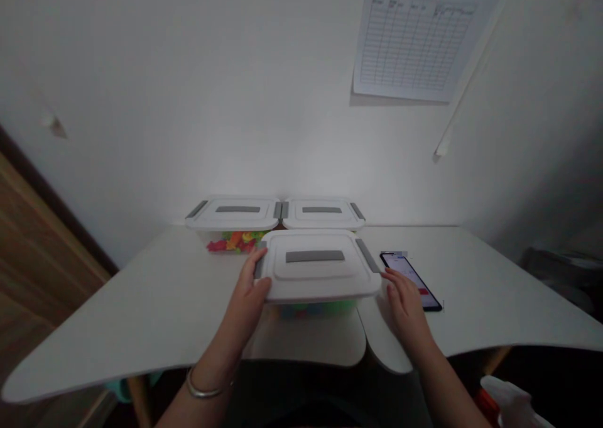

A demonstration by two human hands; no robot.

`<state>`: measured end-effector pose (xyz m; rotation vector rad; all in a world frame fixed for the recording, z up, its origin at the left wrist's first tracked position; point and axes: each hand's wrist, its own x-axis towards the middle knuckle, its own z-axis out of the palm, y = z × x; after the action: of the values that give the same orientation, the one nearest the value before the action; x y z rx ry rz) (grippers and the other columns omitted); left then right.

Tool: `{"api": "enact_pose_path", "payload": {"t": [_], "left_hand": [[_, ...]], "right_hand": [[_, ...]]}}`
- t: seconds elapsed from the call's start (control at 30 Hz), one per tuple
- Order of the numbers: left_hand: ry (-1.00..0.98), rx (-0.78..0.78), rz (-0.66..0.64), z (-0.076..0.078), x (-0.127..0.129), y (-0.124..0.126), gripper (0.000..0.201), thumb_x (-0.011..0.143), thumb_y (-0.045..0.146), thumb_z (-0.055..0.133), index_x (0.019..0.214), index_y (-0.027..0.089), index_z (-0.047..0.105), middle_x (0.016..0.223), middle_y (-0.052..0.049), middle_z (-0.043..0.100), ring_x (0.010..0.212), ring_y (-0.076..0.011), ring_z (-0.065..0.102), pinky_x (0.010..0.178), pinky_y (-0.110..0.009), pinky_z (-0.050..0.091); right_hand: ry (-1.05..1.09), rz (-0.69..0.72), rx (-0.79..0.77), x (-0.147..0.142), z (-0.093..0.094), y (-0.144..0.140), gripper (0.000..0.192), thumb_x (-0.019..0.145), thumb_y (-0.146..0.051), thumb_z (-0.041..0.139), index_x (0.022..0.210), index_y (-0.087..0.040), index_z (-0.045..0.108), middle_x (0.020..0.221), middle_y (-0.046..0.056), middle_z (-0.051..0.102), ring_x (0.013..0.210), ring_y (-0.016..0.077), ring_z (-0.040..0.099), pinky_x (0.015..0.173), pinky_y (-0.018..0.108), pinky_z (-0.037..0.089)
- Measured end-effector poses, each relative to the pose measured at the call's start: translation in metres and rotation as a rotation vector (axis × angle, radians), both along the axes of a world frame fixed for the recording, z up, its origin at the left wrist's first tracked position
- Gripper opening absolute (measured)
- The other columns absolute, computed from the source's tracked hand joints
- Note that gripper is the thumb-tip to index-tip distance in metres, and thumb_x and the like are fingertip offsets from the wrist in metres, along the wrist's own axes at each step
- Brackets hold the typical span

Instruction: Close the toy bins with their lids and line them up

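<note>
A clear plastic storage box with a white lid (318,281) and grey clips is in front of me; blurred green and blue contents show below the lid. My left hand (249,285) grips its left side, the thumb on the lid's near corner and the fingers along the left clip. By the lid's right corner, my right hand (404,296) has its fingers stretched out and slightly apart, at or touching the edge; the exact contact is unclear. A phone (414,277) with a lit screen lies just beyond that hand.
Two more lidded boxes, a left one (238,219) with colourful pieces and a right one (325,213), stand against the wall. The white table (164,302) has a curved front edge. A printed grid sheet (417,44) hangs above. Something white and red (509,400) is low at right.
</note>
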<state>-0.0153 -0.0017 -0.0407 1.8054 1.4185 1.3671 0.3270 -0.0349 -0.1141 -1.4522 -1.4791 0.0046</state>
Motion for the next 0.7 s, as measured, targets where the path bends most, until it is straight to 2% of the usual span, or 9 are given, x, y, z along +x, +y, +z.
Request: {"api": "enact_pose_path", "payload": {"t": [0.07,0.13,0.27,0.3,0.4,0.47,0.6,0.7], "left_hand": [[0.053,0.033,-0.069,-0.003,0.020,-0.007,0.052,0.087,0.025,0.041,0.138,0.014,0.040,0.150,-0.018,0.038,0.141,-0.0290,0.034,0.113,-0.054,0.031],[0.103,0.085,-0.122,-0.005,0.037,-0.011,0.050,0.091,0.028,0.040,0.139,0.017,0.037,0.152,-0.018,0.034,0.142,-0.0281,0.030,0.112,-0.054,0.031],[0.145,0.121,-0.225,-0.007,0.054,-0.011,0.046,0.094,0.037,0.042,0.137,0.020,0.036,0.156,-0.019,0.022,0.145,-0.0282,0.022,0.113,-0.054,0.030],[0.155,0.120,-0.255,-0.007,0.056,-0.011,0.048,0.094,0.040,0.044,0.136,0.020,0.036,0.157,-0.020,0.018,0.146,-0.0292,0.020,0.112,-0.055,0.030],[0.197,0.116,-0.321,-0.002,0.063,-0.016,0.061,0.089,0.045,0.054,0.140,0.021,0.030,0.159,-0.022,0.008,0.147,-0.0333,0.014,0.112,-0.059,0.028],[0.225,0.140,-0.345,0.005,0.069,-0.024,0.073,0.086,0.043,0.060,0.144,0.023,0.023,0.160,-0.021,0.001,0.147,-0.0353,0.009,0.111,-0.061,0.027],[0.288,0.227,-0.405,0.022,0.083,-0.035,0.089,0.079,0.033,0.068,0.149,0.023,0.013,0.158,-0.019,-0.017,0.147,-0.0380,-0.001,0.112,-0.061,0.027],[0.365,0.256,-0.481,0.032,0.092,-0.033,0.097,0.077,0.029,0.069,0.150,0.022,0.007,0.156,-0.017,-0.027,0.146,-0.0382,-0.004,0.113,-0.059,0.026]], "right_hand": [[0.288,0.085,-0.013,-0.008,0.000,0.000,0.047,0.087,-0.057,0.044,0.106,-0.021,0.067,0.117,0.012,0.066,0.118,0.0290,0.055,0.105,0.054,0.038],[0.538,0.099,-0.032,-0.015,0.003,-0.001,0.051,0.084,-0.063,0.045,0.107,-0.023,0.067,0.112,0.010,0.069,0.118,0.0290,0.056,0.103,0.052,0.041],[0.833,0.118,-0.025,-0.026,0.020,-0.005,0.077,0.087,-0.071,0.012,0.117,-0.023,0.064,0.108,0.011,0.071,0.116,0.0292,0.060,0.094,0.052,0.049],[0.888,0.143,-0.007,-0.028,0.027,-0.006,0.079,0.087,-0.072,0.010,0.119,-0.022,0.063,0.110,0.012,0.071,0.117,0.0291,0.060,0.094,0.051,0.049],[0.916,0.177,0.086,-0.032,0.047,-0.011,0.069,0.087,-0.069,0.025,0.125,-0.022,0.060,0.118,0.010,0.068,0.124,0.0274,0.054,0.102,0.049,0.044],[0.917,0.130,0.157,-0.033,0.059,-0.015,0.063,0.087,-0.064,0.032,0.126,-0.023,0.058,0.121,0.009,0.067,0.126,0.0265,0.053,0.108,0.050,0.039],[1.081,0.026,0.211,-0.031,0.081,-0.023,0.051,0.078,-0.044,0.056,0.124,-0.023,0.058,0.123,0.005,0.065,0.123,0.0265,0.055,0.112,0.050,0.035],[1.193,-0.027,0.227,-0.018,0.093,-0.024,0.047,0.071,-0.028,0.058,0.117,-0.021,0.061,0.120,0.005,0.067,0.117,0.0267,0.060,0.112,0.049,0.036]]}}
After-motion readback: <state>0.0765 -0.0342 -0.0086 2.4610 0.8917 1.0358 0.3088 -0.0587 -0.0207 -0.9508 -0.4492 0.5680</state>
